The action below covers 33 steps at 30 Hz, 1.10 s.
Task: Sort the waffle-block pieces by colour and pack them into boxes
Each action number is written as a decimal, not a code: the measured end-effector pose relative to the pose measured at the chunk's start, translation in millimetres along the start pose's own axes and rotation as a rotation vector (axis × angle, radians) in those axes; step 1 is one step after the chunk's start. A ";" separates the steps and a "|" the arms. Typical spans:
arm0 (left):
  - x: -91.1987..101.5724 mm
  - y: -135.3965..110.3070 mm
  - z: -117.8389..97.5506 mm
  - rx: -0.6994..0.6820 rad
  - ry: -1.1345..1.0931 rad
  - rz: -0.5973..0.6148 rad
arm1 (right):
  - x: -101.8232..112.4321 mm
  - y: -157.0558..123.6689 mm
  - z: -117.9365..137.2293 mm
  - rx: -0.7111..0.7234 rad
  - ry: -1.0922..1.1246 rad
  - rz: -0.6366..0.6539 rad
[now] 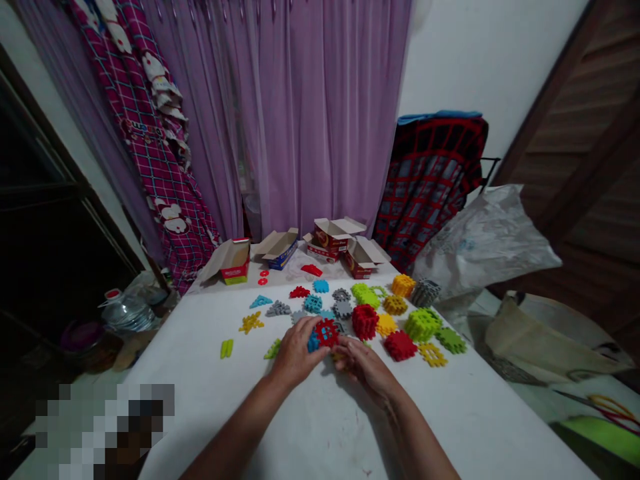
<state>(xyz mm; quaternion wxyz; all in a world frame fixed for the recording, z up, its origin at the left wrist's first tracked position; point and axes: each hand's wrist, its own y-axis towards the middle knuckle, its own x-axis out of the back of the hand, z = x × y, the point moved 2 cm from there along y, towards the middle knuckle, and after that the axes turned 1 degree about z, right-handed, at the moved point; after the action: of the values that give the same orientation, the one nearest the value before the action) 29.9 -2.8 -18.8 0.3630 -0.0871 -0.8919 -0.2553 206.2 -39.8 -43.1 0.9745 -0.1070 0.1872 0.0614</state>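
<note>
My left hand [294,350] is closed around a red and blue toothed building block [327,332], holding it just above the white table. Fingers of my right hand [369,368] curl in at the block's lower right edge; what they pinch, if anything, is hidden. A bit of yellow shows beneath those fingers. Close by on the right stand a red stack of toothed pieces [365,322] and a flat red stack [400,345]. Beyond my hands lie a blue toothed block [313,304] and grey toothed pieces [343,309]. A green piece [273,349] lies left of my left hand.
Open cardboard boxes [283,251] line the table's far edge. Green [423,325], orange [403,285] and dark grey [425,291] stacks fill the right side. Yellow sticks [251,322] and two lime pieces [227,349] lie left. A plastic bag [490,233] hangs beyond the right edge.
</note>
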 end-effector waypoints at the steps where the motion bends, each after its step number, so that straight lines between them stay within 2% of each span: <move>1: -2.1 -1.3 -3.7 -0.006 0.006 0.008 | 1.1 -1.8 -0.7 0.017 -0.001 -0.008; 12: -14.6 -22.7 -37.2 -0.038 0.059 0.015 | 7.2 -16.9 -15.7 0.037 -0.056 0.068; 14: -15.8 -23.3 -40.1 -0.051 0.039 0.017 | 10.1 -18.3 -13.6 0.055 -0.092 0.042; 17: -15.5 -23.2 -39.2 -0.041 -0.029 -0.003 | 17.5 -19.0 -9.0 0.109 -0.182 -0.063; 20: -14.4 -21.9 -31.6 0.096 -0.148 -0.027 | 24.5 -21.3 -3.3 0.272 -0.413 -0.231; 23: -18.3 -18.7 -24.9 0.237 -0.315 0.016 | 26.6 -27.0 -0.8 0.483 -0.733 -0.394; 25: -24.5 -16.2 -23.7 0.312 -0.431 0.062 | 25.5 -30.2 -2.6 0.587 -0.883 -0.424; 28: -36.1 -13.5 -25.6 0.409 -0.596 0.115 | 24.2 -33.1 -7.1 0.683 -0.991 -0.429; 33: -50.0 -14.5 -29.8 0.590 -0.764 0.143 | 28.3 -37.6 -9.5 0.695 -1.008 -0.461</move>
<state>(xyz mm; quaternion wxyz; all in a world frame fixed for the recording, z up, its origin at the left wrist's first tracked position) 79.1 -29.2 -41.0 0.0355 -0.1289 -0.9874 0.0841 234.9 -76.3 -55.4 0.9089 0.2188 -0.3115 -0.1704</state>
